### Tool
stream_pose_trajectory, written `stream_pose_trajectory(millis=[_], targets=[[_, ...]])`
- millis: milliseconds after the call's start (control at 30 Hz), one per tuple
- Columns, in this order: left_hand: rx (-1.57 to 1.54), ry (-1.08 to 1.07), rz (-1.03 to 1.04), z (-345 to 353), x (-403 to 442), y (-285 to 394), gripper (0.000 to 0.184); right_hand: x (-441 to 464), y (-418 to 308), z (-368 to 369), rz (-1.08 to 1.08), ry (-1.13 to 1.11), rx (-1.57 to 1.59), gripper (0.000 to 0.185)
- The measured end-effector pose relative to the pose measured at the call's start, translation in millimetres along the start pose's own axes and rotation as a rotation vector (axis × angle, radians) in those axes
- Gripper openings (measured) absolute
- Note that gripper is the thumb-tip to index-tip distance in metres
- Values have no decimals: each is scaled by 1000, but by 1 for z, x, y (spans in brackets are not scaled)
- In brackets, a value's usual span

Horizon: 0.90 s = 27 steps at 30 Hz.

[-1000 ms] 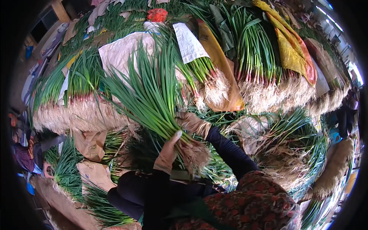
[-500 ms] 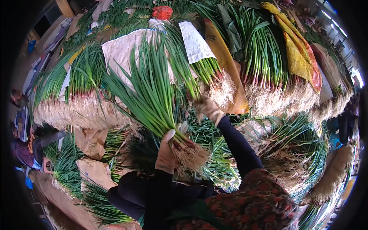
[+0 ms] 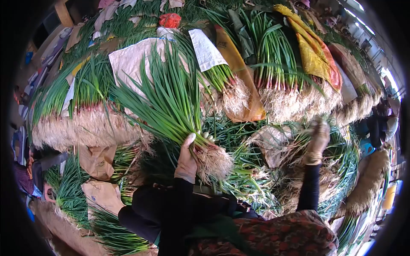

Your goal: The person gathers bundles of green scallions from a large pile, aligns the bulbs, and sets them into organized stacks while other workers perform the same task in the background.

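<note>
A thick bunch of green garlic (image 3: 177, 111) with long flat leaves, reddish stem bases and a tangle of pale roots leans up and to the left. My gloved left hand (image 3: 186, 158) is closed round its lower stems, with the roots hanging just right of the fingers. Several small pale rounded things (image 3: 208, 136) show behind the stems. My gloved right hand (image 3: 319, 138) is raised over a loose heap of green garlic (image 3: 316, 179) on the right. Motion smears its fingers, and a blurred green leaf streaks above it; whether the hand holds it I cannot tell.
Tight rows of green garlic (image 3: 85, 128) stand at the far left, with more bunches (image 3: 277, 102) at the back right. White sacking (image 3: 132, 59), a yellow sack (image 3: 316, 59) and brown paper (image 3: 97, 162) lie among them. A red bag (image 3: 170, 20) sits far back.
My right hand has moved away from the stems at the back middle, to the right, over the loose heap. The left hand keeps its hold on the bunch. The view has shifted slightly.
</note>
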<state>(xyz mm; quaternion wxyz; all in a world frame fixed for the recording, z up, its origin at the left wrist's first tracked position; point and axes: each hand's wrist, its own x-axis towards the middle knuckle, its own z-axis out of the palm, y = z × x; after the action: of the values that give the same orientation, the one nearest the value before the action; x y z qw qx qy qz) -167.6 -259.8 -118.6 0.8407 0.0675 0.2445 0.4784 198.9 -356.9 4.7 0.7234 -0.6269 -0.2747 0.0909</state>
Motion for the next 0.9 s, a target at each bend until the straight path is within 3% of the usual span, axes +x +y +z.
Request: stream_pose_trajectory(millis=[100,133,200,267,367,433,500,533,567,600,633,667,700,733,800,867,900], targets=[[-79,32,1,8,-3,-3,41,22,6,-96,-145,153,127,26],[-71,11,6,8,-4,-5,42,18,9,-126,-149,191,-10,27],[-45,-26,14,6,-7,-5,43,19,39,-182,-95,212,216,28],[-14,-29,19,10,-15,-6,43,-2,44,-193,65,255,394,36],[-28,-43,41,5,-13,-9,44,-51,42,-136,431,-79,455,31],[-47,-21,43,4,-12,-10,45,-86,29,-67,881,-566,199,25],[17,-45,52,4,-13,-11,46,-116,58,2,840,-1094,-108,57],[50,-58,56,5,-14,-11,46,-128,54,44,868,-1195,-138,60],[47,-49,68,13,-21,-11,45,-140,102,78,957,-1219,119,60],[47,-65,42,17,-27,-10,45,-144,112,112,972,-1331,324,60],[46,-79,21,20,-32,-6,44,-157,118,151,1075,-1289,535,58],[46,-90,1,22,-37,-2,44,-152,121,180,1316,-1401,931,49],[63,-54,-25,24,-42,0,43,-159,94,201,1184,-1136,570,39],[95,-1,-1,24,-44,2,42,-154,124,222,930,-1235,227,36],[156,96,43,25,-45,3,40,-155,116,250,762,-1190,-16,35],[168,92,19,22,-42,5,38,-172,138,267,248,-992,-6,24],[163,118,-11,14,-35,2,38,-174,141,265,425,-986,19,16]])
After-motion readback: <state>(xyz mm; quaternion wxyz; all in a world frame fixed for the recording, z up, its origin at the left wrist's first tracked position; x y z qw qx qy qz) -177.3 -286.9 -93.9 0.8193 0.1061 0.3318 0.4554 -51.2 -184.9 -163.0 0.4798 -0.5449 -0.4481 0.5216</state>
